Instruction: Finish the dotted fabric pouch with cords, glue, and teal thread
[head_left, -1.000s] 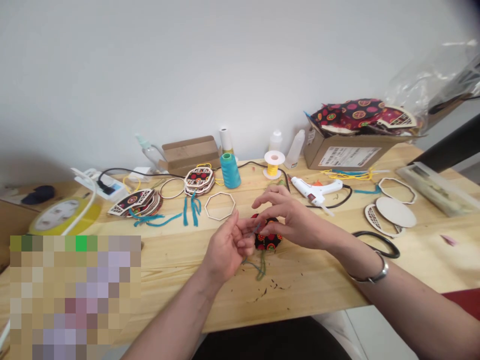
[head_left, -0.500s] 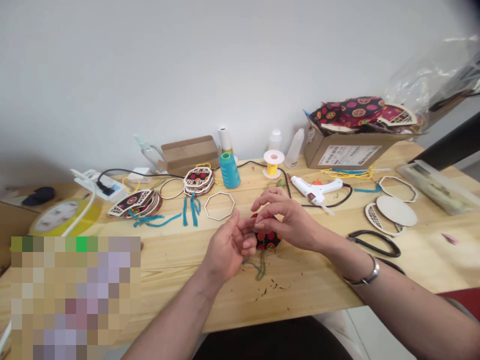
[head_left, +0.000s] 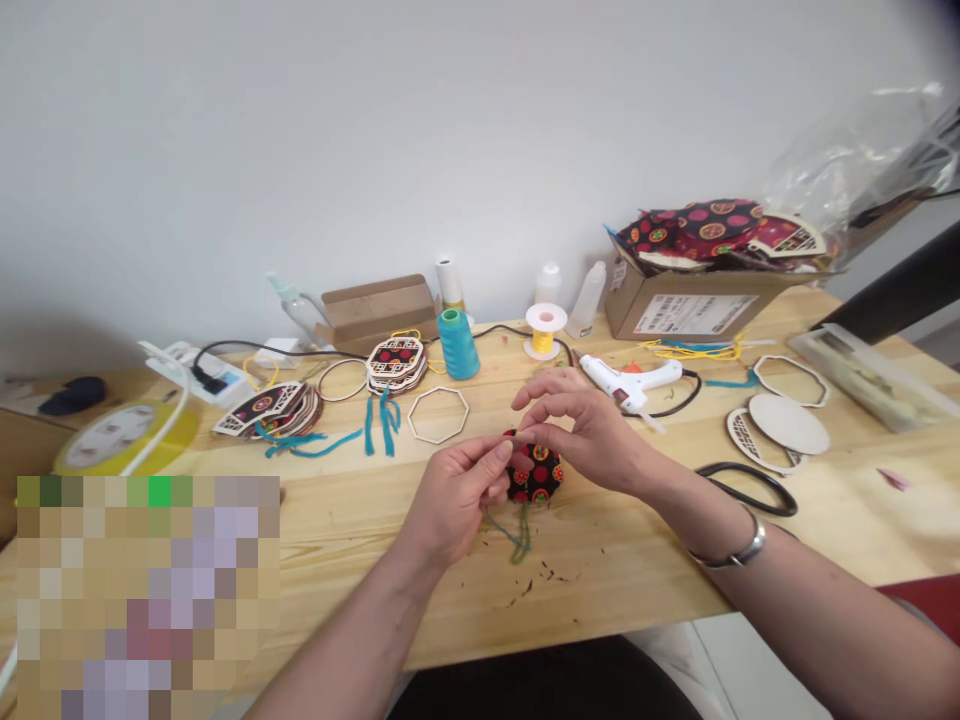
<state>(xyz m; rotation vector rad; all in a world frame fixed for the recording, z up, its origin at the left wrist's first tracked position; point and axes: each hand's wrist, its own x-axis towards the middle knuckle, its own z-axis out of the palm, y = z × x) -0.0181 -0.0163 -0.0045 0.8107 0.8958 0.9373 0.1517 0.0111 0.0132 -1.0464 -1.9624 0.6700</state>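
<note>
A dark fabric-covered piece (head_left: 538, 476) with red, orange and green round patterns is below and between my hands. A green cord loop (head_left: 520, 540) trails from its near side onto the table. My left hand (head_left: 463, 492) is closed, thumb pressed to the forefinger at the piece's upper left edge; what it pinches is too small to make out. From the right, my right hand (head_left: 589, 430) comes over the piece. Its thumb and forefinger meet close to the left fingertips, the other fingers raised and curved. Anything in this pinch is hidden.
Behind stand a teal thread cone (head_left: 458, 345), a yellow cord spool (head_left: 545, 332) and a white glue gun (head_left: 631, 380). Left are a wooden octagon frame (head_left: 439, 415) and stacked patterned pieces (head_left: 396, 362). Black-handled scissors (head_left: 750, 488), wooden discs (head_left: 789, 424) and a filled carton (head_left: 694, 305) are right.
My left hand has closed: its thumb has come down against the forefinger. My right hand's pinch has stayed near the left fingertips, with the hand shifted slightly right.
</note>
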